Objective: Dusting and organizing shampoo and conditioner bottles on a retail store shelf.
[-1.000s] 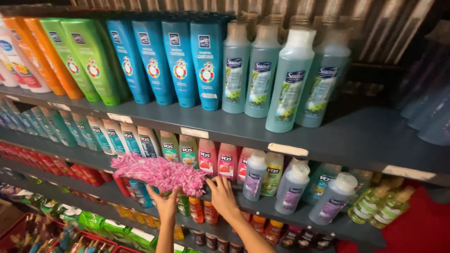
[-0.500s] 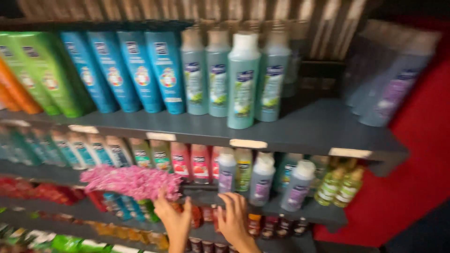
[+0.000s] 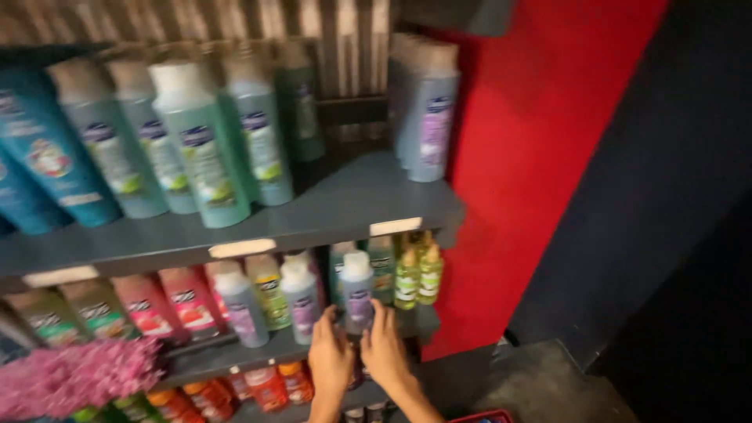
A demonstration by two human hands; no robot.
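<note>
While both hands reach up from the bottom edge, a small bottle [image 3: 358,301] with a white cap and a purple label sits right between them on the middle shelf [image 3: 235,356]. Left hand [image 3: 330,362] is on the bottle's left side, fingers curled up beside it; right hand [image 3: 385,348] is on its right side, fingers spread narrow and pointing up. Contact looks likely on both sides, but blur hides whether either hand really grips, so cannot tell.

Bottle is smooth plastic, rounded shoulders, upright. Beside it to the left stand two similar white-capped bottles [image 3: 301,294], then pink and red ones [image 3: 168,301], all plastic, glossy. To the right are small yellow-green bottles [image 3: 417,276], slim, with narrow necks.

Top shelf [image 3: 368,200] is flat, dark grey, matte, with pale tags on its front edge. It carries tall pale green bottles [image 3: 200,149] with white caps, blue ones [image 3: 43,157] at far left, and grey-blue ones [image 3: 427,117] at the right end. A fluffy pink duster [image 3: 74,376] lies low left, well apart from the hands. A red wall [image 3: 548,157] runs along the right.
</note>
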